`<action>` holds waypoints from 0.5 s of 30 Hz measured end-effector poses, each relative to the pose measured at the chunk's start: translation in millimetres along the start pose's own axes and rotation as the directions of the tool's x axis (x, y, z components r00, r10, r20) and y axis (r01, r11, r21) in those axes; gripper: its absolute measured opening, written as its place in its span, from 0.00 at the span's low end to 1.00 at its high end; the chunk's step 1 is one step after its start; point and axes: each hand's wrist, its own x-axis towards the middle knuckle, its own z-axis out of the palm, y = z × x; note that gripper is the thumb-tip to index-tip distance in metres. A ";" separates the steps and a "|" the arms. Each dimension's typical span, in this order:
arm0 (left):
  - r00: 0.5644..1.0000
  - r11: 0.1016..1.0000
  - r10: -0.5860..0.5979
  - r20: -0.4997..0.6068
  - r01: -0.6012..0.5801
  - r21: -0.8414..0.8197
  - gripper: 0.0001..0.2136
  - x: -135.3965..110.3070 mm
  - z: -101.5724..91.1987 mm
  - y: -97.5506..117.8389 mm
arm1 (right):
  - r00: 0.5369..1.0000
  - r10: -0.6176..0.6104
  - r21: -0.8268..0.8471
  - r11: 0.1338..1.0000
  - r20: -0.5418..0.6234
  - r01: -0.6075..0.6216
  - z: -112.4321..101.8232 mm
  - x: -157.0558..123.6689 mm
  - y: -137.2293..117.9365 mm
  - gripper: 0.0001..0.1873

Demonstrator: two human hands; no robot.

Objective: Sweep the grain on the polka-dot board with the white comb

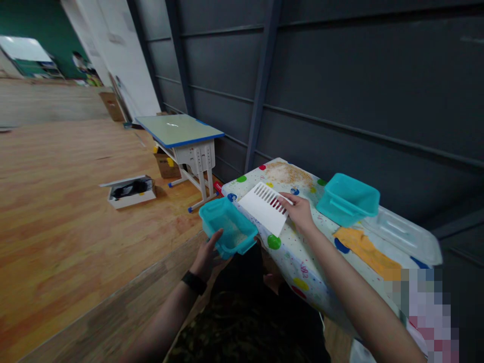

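My left hand (pixel 210 252) grips the near side of a teal plastic container (pixel 245 222), held tilted at the table's left edge. Pale grains (pixel 232 233) lie on its bottom. Between thumb and fingers, my right hand (pixel 297 207) pinches the corner of a flat white slotted scraper (pixel 264 214). The scraper's solid edge points toward the container, and its slotted end faces the far side of the table. Beyond it, a spread of mixed white and golden grains (pixel 289 174) covers the far left part of the tablecloth.
Right of my hand stand a second teal container (pixel 350 199), a clear lid (pixel 406 234) and an orange cloth (pixel 365 249) on the dotted tablecloth (pixel 300 269). A school desk (pixel 181 130) and an open box (pixel 130 193) stand left. A dark panelled wall (pixel 359 101) borders the table.
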 end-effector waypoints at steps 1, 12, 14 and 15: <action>1.000 1.000 0.000 0.000 0.000 0.001 0.25 0.4 -0.2 -0.2 | 1.000 0.000 0.004 1.000 -0.003 0.000 -0.7 1.0 -1.3 0.31; 1.000 1.000 0.015 0.018 -0.015 -0.005 0.30 13.0 -9.2 -9.8 | 1.000 0.007 0.037 0.999 -0.010 -0.007 6.2 -0.3 2.4 0.34; 1.000 1.000 0.014 0.023 -0.014 -0.004 0.30 14.7 -10.1 -11.0 | 1.000 -0.002 0.021 1.000 -0.024 0.002 5.4 -1.1 1.3 0.34; 1.000 1.000 0.014 0.026 -0.014 -0.003 0.31 15.7 -10.6 -11.5 | 0.999 -0.007 0.007 1.000 -0.035 0.007 5.1 -1.3 0.4 0.33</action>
